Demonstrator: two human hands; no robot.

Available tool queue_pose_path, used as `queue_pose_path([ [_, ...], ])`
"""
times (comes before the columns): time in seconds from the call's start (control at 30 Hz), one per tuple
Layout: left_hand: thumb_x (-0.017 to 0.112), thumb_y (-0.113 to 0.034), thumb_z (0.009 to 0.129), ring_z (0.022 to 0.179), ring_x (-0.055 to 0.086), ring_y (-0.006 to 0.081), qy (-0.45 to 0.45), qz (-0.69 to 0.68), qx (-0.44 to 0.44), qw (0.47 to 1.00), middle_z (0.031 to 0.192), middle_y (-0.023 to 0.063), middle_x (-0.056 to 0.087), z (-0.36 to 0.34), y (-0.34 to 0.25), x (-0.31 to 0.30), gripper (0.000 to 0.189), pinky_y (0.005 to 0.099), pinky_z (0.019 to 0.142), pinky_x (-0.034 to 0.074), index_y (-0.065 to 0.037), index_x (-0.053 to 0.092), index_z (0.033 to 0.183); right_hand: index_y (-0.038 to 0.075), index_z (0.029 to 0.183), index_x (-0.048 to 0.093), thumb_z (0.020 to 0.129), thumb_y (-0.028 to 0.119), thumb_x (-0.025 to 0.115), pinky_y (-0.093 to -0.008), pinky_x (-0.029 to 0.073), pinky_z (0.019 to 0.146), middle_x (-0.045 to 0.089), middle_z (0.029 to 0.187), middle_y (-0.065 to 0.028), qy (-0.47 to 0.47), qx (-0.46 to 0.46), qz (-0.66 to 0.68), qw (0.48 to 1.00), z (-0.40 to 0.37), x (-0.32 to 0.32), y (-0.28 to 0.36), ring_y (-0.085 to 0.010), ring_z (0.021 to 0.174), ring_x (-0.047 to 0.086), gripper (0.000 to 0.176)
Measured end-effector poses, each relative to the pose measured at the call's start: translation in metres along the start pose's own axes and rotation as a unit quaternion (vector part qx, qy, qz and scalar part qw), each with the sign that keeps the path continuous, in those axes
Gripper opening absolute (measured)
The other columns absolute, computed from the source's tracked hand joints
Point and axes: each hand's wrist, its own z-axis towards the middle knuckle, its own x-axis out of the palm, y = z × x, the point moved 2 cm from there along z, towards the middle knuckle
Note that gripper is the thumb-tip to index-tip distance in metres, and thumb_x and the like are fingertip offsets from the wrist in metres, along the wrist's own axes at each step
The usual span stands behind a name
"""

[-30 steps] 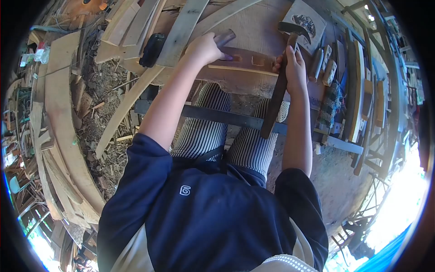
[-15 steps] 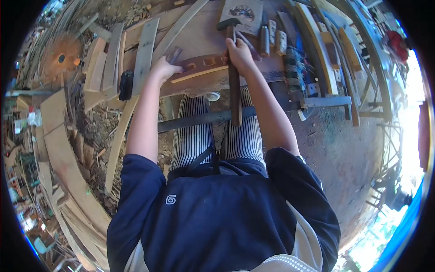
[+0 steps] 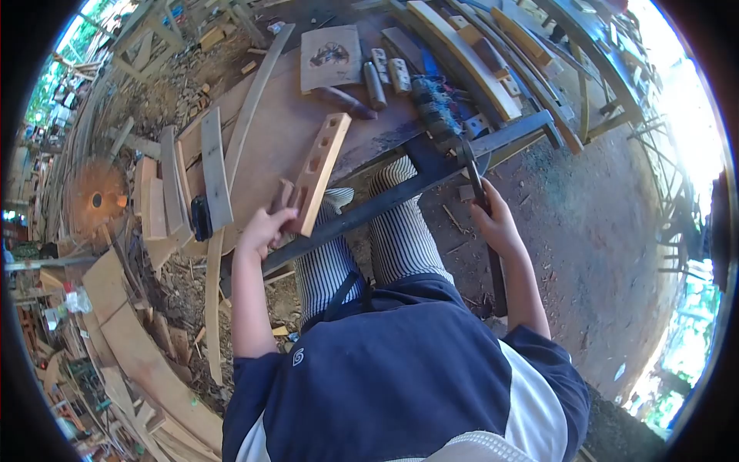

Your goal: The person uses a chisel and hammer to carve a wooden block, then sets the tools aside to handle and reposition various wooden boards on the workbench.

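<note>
My left hand (image 3: 265, 231) is closed around the lower end of a wooden piece with square mortise holes (image 3: 329, 158), which stands tilted up over the front of the bench board. A darker brown bit of wood shows beside my fingers there. My right hand (image 3: 499, 222), out to the right beyond my knee, grips a hammer (image 3: 495, 281) by its long dark handle. The hammer's head is up near the metal bar, and its handle's end points down toward my right side.
On the brown bench board (image 3: 265, 138) lie a panel with a dark picture (image 3: 331, 58), a dark rounded wooden piece (image 3: 346, 102), a metal cylinder (image 3: 375, 85) and two pale blocks. A dark bar (image 3: 362, 219) crosses above my legs. Long planks (image 3: 462, 58) lie at the right.
The mortised piece has been lifted off the board and tilted up in my left hand. My right hand has swung the hammer right and toward me. The view has turned.
</note>
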Motion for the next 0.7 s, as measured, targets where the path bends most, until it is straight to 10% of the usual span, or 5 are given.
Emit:
queue_pose_path([
  [0.2,0.077,-0.026,0.082,0.039,0.039,0.0064,0.049,-0.262,-0.01,0.964,0.061,-0.0028,0.049,-0.032,-0.017,0.098,0.03,0.0224,0.036,0.029,-0.008,0.056,0.093,0.003,0.14,0.045,0.086,0.004,0.063,-0.0237,0.041,0.069,0.051,0.088,-0.0003,-0.075,-0.102,-0.085,0.988,0.027,-0.047,-0.001,-0.0081,0.077,0.047,0.056],
  [0.4,0.076,-0.021,0.085,0.044,0.042,0.0076,0.101,-0.331,0.089,0.934,0.075,-0.002,0.055,-0.022,-0.075,0.174,0.024,0.0241,0.041,0.035,-0.012,0.057,0.097,0.003,0.122,0.057,0.082,0.015,0.065,-0.0468,0.049,0.085,0.065,0.103,-0.0283,-0.146,-0.19,-0.17,0.956,0.188,-0.036,0.031,-0.043,0.103,0.061,0.042],
  [0.7,0.075,-0.02,0.085,0.044,0.042,0.008,0.073,-0.352,0.089,0.929,0.075,-0.0009,0.056,-0.017,-0.096,0.201,0.025,0.0238,0.04,0.035,-0.012,0.056,0.099,0.006,0.114,0.063,0.079,0.01,0.06,-0.0484,0.05,0.089,0.067,0.101,-0.0226,-0.086,-0.067,-0.314,0.943,0.266,-0.011,0.064,-0.0406,0.098,0.064,0.036],
])
